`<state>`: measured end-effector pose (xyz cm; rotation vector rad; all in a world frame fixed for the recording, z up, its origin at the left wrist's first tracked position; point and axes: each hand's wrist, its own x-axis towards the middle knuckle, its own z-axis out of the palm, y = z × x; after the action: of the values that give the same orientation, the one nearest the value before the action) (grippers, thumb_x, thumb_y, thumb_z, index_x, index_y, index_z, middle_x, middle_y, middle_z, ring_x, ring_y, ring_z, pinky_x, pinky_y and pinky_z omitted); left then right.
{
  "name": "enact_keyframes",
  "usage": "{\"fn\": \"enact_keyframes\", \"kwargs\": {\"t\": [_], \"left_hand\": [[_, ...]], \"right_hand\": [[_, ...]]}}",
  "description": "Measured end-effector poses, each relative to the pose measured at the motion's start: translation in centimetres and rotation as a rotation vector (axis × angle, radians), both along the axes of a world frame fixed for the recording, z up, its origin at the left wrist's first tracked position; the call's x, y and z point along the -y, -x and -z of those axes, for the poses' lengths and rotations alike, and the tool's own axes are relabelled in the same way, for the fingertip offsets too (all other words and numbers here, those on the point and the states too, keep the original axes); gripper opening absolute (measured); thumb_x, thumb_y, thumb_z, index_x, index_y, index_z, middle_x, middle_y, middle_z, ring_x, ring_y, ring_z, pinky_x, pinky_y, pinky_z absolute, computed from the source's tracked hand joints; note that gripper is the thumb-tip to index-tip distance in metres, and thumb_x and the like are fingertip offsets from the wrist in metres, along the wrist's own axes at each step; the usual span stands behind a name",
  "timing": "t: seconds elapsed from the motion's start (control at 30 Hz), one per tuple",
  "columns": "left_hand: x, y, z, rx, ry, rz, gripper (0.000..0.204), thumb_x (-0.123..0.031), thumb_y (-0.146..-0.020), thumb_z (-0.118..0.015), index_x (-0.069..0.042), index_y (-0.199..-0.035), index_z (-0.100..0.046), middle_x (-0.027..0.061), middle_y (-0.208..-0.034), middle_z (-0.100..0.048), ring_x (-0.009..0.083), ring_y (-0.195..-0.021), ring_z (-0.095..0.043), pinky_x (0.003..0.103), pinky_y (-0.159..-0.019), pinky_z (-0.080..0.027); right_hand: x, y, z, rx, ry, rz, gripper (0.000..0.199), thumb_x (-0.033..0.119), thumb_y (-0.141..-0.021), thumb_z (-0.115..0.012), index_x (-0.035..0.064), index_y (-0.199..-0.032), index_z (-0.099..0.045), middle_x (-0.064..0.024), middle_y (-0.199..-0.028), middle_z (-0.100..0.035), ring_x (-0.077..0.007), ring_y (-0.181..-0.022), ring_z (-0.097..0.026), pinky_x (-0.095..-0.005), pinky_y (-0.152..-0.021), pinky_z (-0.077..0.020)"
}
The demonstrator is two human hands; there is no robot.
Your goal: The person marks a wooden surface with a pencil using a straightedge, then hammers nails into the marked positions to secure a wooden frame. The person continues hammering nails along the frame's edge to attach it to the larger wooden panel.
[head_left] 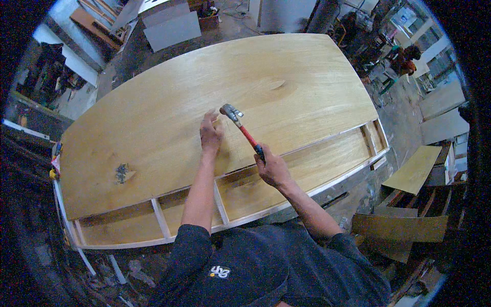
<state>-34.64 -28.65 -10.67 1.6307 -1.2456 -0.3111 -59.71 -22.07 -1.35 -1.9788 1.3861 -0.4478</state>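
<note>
Open frame compartments point(286, 179) sit bare beneath the plywood sheet point(169, 112); left hand point(210, 134) presses fingers together on the sheet, right hand point(272, 168) clamped on the red-handled hammer point(241, 126), head raised beside the fingertips

Two flat grey boards point(171, 25) lie on the floor beyond the work. At the right, a loose yellowish plywood offcut point(414, 169) leans on stacked brown wooden panels point(399, 225).

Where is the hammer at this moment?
In the head view, the red-handled hammer is near the picture's centre, gripped in the right hand, its metal head over the plywood sheet just right of the left hand.
</note>
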Motion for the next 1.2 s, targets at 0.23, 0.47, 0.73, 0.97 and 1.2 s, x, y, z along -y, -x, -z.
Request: {"fn": "enact_keyframes", "kwargs": {"t": [0.23, 0.47, 0.73, 0.97, 1.2], "left_hand": [[0.3, -0.2, -0.1, 0.049, -0.073, -0.006, 0.034, -0.007, -0.091, -0.058, -0.003, -0.124, -0.061, 0.0199, -0.112, -0.07, 0.037, -0.104, -0.067, 0.045, -0.091, -0.053], [0.4, -0.3, -0.3, 0.036, -0.119, -0.014, 0.032, -0.011, -0.094, -0.056, -0.004, -0.125, -0.061, 0.0191, -0.117, -0.07, 0.0365, -0.106, -0.066, 0.045, -0.093, -0.052], [0.1, -0.2, -0.3, -0.01, -0.124, -0.02, 0.033, -0.007, -0.093, -0.059, -0.006, -0.125, -0.062, 0.0178, -0.111, -0.071, 0.0345, -0.106, -0.066, 0.045, -0.094, -0.052], [-0.2, -0.6, -0.7, 0.248, 0.001, 0.046, 0.038, -0.012, -0.088, -0.059, -0.005, -0.126, -0.06, 0.0195, -0.113, -0.067, 0.0368, -0.106, -0.063, 0.047, -0.093, -0.05], [-1.9, 1.3, -0.7, 0.55, -0.246, -0.128, 0.052, -0.023, -0.091, -0.056, -0.005, -0.14, -0.05, 0.0161, -0.143, -0.053, 0.0342, -0.133, -0.049, 0.051, -0.111, -0.038]], "right_hand": [[0.6, -0.2, -0.1, -0.075, -0.025, -0.044, 0.036, 0.027, -0.1, -0.054, 0.0124, -0.132, -0.046, -0.0276, -0.076, -0.066, -0.0514, -0.073, -0.064, -0.0614, -0.064, -0.0468], [0.7, -0.5, 0.2, -0.093, -0.117, 0.031, 0.03, 0.028, -0.1, -0.053, 0.0107, -0.124, -0.051, -0.0298, -0.09, -0.067, -0.0524, -0.085, -0.065, -0.0622, -0.071, -0.0484], [1.5, -0.3, -1.0, -0.174, -0.099, -0.055, 0.028, 0.025, -0.1, -0.052, 0.0078, -0.121, -0.051, -0.0291, -0.095, -0.068, -0.0517, -0.088, -0.065, -0.0616, -0.073, -0.0488], [-1.2, 1.3, 0.8, 0.014, 0.032, -0.047, 0.032, 0.024, -0.099, -0.055, 0.0087, -0.127, -0.051, -0.0281, -0.091, -0.067, -0.0497, -0.084, -0.066, -0.0585, -0.07, -0.0492], [-2.1, 2.3, -1.6, 0.053, -0.05, 0.066, 0.039, 0.029, -0.102, -0.056, 0.0087, -0.134, -0.046, -0.0274, -0.088, -0.065, -0.0474, -0.083, -0.066, -0.0536, -0.071, -0.049]]}}
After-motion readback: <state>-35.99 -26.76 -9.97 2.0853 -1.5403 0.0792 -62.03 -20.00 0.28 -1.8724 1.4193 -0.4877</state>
